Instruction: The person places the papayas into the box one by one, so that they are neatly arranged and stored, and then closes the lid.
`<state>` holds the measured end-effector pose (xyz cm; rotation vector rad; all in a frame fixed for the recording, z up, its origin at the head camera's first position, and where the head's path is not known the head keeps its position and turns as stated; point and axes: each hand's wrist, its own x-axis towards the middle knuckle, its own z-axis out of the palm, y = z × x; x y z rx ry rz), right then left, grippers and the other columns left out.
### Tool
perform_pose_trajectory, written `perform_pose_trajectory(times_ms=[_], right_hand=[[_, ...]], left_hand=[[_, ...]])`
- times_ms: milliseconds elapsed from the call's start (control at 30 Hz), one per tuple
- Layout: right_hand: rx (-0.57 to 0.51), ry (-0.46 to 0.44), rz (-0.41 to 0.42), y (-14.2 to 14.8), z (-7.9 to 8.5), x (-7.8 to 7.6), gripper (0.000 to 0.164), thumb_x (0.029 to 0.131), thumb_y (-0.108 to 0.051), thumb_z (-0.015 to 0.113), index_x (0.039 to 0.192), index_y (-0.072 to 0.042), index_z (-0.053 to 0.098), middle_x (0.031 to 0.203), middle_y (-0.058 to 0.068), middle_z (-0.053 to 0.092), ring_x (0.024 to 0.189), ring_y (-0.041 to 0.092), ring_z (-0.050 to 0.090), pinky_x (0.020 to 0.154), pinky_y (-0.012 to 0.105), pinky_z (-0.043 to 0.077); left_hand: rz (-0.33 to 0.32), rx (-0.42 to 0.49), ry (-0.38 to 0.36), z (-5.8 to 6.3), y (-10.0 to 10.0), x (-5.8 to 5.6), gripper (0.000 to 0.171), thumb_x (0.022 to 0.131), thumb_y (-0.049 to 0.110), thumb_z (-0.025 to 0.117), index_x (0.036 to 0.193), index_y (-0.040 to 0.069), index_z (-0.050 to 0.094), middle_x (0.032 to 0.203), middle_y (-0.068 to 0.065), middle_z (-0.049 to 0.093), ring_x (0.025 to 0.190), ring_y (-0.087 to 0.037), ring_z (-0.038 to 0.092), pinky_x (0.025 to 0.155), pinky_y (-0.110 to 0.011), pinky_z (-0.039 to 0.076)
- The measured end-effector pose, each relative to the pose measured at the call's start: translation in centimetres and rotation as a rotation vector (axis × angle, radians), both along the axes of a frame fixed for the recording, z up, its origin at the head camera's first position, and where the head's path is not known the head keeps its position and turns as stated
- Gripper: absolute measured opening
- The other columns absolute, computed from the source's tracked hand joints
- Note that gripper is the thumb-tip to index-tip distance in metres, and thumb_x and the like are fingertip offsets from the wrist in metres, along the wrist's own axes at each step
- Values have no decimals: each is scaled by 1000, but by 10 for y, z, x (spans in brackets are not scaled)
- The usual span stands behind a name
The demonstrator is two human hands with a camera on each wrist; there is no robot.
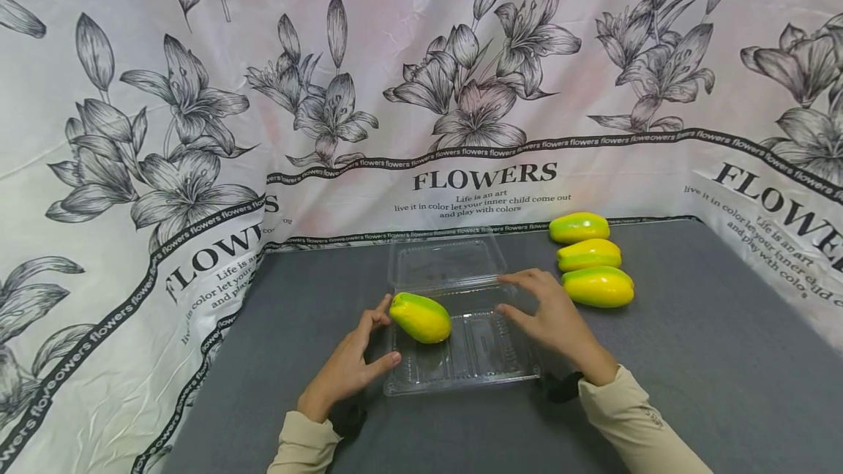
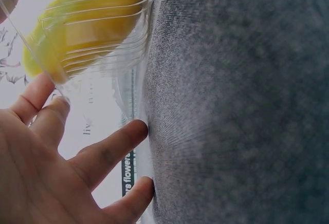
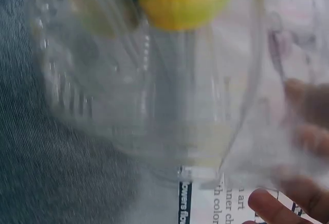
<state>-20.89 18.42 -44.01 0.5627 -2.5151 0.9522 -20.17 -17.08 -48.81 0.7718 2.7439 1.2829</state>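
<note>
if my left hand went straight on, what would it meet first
The left hand would likely meet the clear rectangular plastic container, then the yellow-green oval fruit inside; depth is unclear.

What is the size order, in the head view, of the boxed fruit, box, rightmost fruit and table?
1. Table
2. Box
3. Boxed fruit and rightmost fruit: too alike to rank.

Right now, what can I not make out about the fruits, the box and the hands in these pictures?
Head view: near side of the row's middle fruit, partly hidden by the front fruit.
Left wrist view: part of the boxed fruit, cut off by the top edge.
Right wrist view: most of the right hand, cut off by the right edge.
Right wrist view: fine ridges of the clear box, smeared by blur.
</note>
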Motion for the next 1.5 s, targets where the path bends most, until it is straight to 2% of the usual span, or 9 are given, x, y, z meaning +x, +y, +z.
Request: perform_pose_trajectory(times_ms=[267, 567, 733, 867, 1000, 1100, 1300, 1500], right_hand=[[11, -6, 15, 13, 3, -5, 46, 82, -12, 85, 124, -3, 70, 118, 17, 68, 109, 37, 63, 93, 57, 51], [28, -43, 2, 29, 9, -6, 46, 82, -10, 85, 125, -3, 69, 119, 17, 69, 111, 38, 63, 96, 59, 50], [40, -15, -4, 37, 13, -7, 45, 82, -8, 84, 124, -1, 69, 119, 17, 71, 110, 39, 63, 95, 58, 50], [54, 11, -30, 45, 14, -8, 45, 81, -6, 84, 123, 0, 70, 115, 18, 71, 102, 36, 62, 86, 54, 49], [68, -3, -72, 54, 14, -9, 46, 81, -8, 85, 123, 1, 69, 115, 21, 69, 103, 38, 60, 90, 57, 47], [69, -20, -98, 62, 14, -11, 47, 82, -9, 84, 124, 1, 68, 119, 23, 68, 112, 43, 59, 98, 61, 43], [37, 36, -130, 80, 13, -14, 46, 80, -9, 85, 122, 1, 69, 117, 25, 69, 110, 44, 59, 96, 62, 43], [6, -6, -163, 93, 11, -14, 49, 81, -11, 85, 125, 2, 67, 119, 30, 66, 112, 50, 54, 94, 65, 39]], left_hand=[[5, -4, -21, 0, 1, -1, 49, 95, 29, 72, 130, 11, 43, 171, 6, 18, 147, -31, 44, 117, -61, 35], [-16, -4, 14, 1, 2, -1, 49, 95, 28, 72, 129, 10, 42, 171, 2, 20, 145, -32, 46, 114, -61, 38], [-20, 0, 24, 2, 2, -1, 49, 95, 28, 72, 129, 8, 43, 171, 1, 20, 144, -33, 47, 113, -62, 38], [-21, 2, 18, 2, 3, -1, 50, 95, 28, 72, 130, 8, 42, 171, 1, 20, 144, -33, 47, 114, -62, 38], [-19, 1, 7, 1, 2, -1, 50, 96, 28, 72, 130, 8, 42, 171, 1, 19, 145, -33, 46, 114, -62, 38], [-15, 1, -1, 1, 2, -1, 50, 96, 28, 72, 131, 8, 42, 171, 2, 18, 146, -33, 45, 115, -62, 37], [-15, 8, -2, 1, 1, -1, 50, 96, 27, 71, 132, 9, 42, 172, 1, 18, 146, -34, 44, 115, -62, 37], [-15, 9, 3, 0, 1, 0, 49, 96, 27, 72, 131, 9, 42, 172, 1, 19, 146, -34, 45, 115, -62, 37]])
